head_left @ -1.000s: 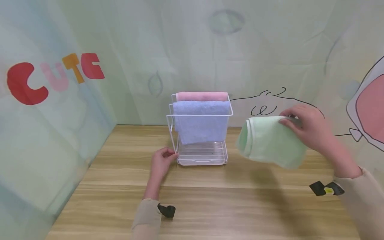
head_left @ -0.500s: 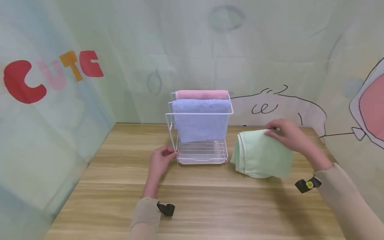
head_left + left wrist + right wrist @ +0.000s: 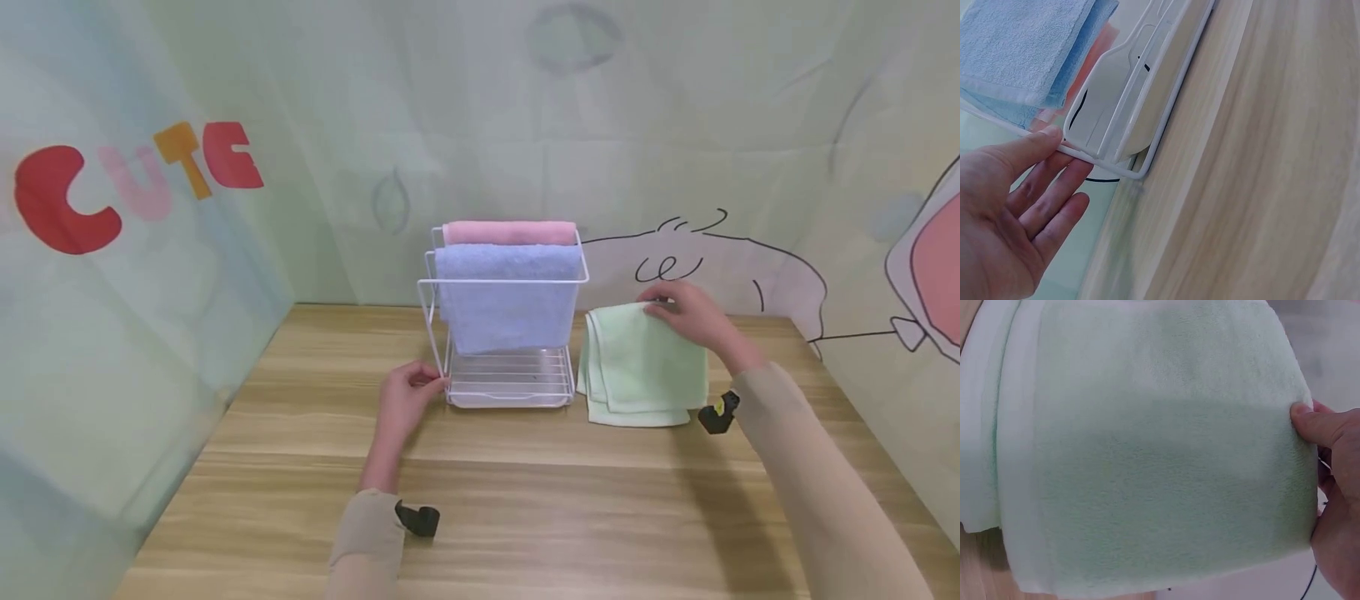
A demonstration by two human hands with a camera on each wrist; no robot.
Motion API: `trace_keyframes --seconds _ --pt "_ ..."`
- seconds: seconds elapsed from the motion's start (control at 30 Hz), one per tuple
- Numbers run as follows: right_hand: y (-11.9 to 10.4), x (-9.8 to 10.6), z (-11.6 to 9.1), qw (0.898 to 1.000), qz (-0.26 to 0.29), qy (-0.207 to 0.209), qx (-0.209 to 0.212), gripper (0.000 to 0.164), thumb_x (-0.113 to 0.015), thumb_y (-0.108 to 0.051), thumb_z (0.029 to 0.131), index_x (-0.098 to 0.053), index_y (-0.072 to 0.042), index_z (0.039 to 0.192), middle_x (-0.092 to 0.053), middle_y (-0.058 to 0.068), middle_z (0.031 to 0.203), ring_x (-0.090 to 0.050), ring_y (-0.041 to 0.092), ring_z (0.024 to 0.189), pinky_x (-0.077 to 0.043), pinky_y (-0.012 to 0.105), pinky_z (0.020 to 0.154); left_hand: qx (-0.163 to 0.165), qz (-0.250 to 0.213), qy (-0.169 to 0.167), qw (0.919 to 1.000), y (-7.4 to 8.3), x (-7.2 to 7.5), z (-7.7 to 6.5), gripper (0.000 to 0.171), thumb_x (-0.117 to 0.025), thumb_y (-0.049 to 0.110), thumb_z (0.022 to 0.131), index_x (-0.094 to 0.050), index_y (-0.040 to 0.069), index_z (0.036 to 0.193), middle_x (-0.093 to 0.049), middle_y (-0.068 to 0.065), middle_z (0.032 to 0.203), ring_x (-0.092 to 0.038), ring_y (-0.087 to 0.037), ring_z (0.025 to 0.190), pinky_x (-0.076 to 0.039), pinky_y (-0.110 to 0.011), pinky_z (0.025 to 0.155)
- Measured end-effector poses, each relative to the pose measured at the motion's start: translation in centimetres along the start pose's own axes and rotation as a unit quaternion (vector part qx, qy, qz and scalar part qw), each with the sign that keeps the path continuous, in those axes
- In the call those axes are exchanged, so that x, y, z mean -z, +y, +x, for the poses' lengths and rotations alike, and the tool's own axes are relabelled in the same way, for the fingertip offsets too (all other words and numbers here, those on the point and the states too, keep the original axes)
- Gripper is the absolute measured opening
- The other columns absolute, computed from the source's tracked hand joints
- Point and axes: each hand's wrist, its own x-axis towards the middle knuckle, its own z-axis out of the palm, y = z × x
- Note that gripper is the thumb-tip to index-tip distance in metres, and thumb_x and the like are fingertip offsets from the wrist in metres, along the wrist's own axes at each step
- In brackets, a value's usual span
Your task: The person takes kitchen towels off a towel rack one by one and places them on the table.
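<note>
In the head view a white wire rack [image 3: 504, 282] stands on the table with a blue towel [image 3: 510, 308] draped over a middle bar and a pink towel [image 3: 510, 233] over the bar behind. My left hand [image 3: 405, 398] pinches the rack's left front upright low down; the left wrist view shows thumb and fingers on the white wire. To the right of the rack, my right hand [image 3: 690, 315] pinches the folded top edge of a light green towel [image 3: 648, 362], which hangs down. Its thumb lies on the near side of the towel in the right wrist view.
A shallow tray with a wire grid [image 3: 510, 387] forms the rack's base. The rack's front bar carries no towel. Wood-grain table [image 3: 480, 508] extends in front. Printed cloth walls [image 3: 337, 167] close off the back and both sides.
My right hand has brought the green towel leftward, nearer the rack; the towel dipped, then rose slightly, and now hangs straighter. My left hand has kept its hold on the rack.
</note>
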Motion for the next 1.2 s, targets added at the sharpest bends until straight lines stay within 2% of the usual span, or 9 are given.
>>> trace_keyframes --seconds 0.3,0.53,0.73,1.0,1.2 --pt "2.3 -1.8 1.6 0.999 0.003 0.016 -0.032 0.022 -0.059 -0.006 0.096 -0.067 0.000 0.116 -0.067 0.024 0.122 -0.056 0.041 0.121 -0.041 0.059 0.105 0.006 -0.006 -0.005 1.0000 0.0 -0.3 -0.1 0.013 -0.079 0.006 0.081 -0.070 -0.002 0.087 -0.075 -0.019 0.093 -0.069 -0.013 0.078 -0.053 -0.015 0.070" --pt "3.8 -3.3 2.9 0.998 0.006 0.019 -0.051 0.021 -0.060 -0.009 0.096 -0.067 -0.002 0.115 -0.068 0.023 0.121 -0.058 0.040 0.115 -0.039 0.060 0.104 0.006 -0.006 -0.004 1.0000 0.0 -0.4 0.0 0.013 -0.079 0.007 0.081 -0.070 0.000 0.087 -0.075 -0.018 0.093 -0.068 -0.011 0.078 -0.055 -0.018 0.071" --pt "5.1 -4.9 3.9 0.997 0.027 0.018 -0.076 0.023 -0.059 -0.011 0.097 -0.067 -0.003 0.117 -0.067 0.022 0.122 -0.057 0.040 0.118 -0.037 0.059 0.106 -0.001 -0.003 0.002 1.0000 0.0 -0.1 0.2 0.013 -0.078 0.008 0.082 -0.070 -0.002 0.087 -0.075 -0.018 0.092 -0.066 -0.009 0.076 -0.052 -0.017 0.069" --pt "6.5 -6.7 3.4 0.990 0.064 0.019 -0.122 0.024 -0.060 -0.012 0.097 -0.065 -0.005 0.120 -0.065 0.020 0.127 -0.055 0.037 0.124 -0.038 0.057 0.109 -0.005 -0.002 -0.005 1.0000 0.1 -0.1 0.2 0.013 -0.078 0.008 0.082 -0.070 -0.001 0.087 -0.075 -0.018 0.093 -0.069 -0.015 0.081 -0.056 -0.019 0.073" --pt "7.1 -7.6 3.2 0.990 0.062 0.013 -0.127 0.029 -0.062 -0.016 0.096 -0.064 -0.004 0.122 -0.064 0.021 0.130 -0.052 0.039 0.127 -0.036 0.057 0.111 -0.007 -0.002 -0.002 1.0000 0.0 -0.1 0.2 0.014 -0.079 0.007 0.081 -0.070 -0.002 0.086 -0.075 -0.019 0.092 -0.069 -0.015 0.080 -0.054 -0.016 0.071"
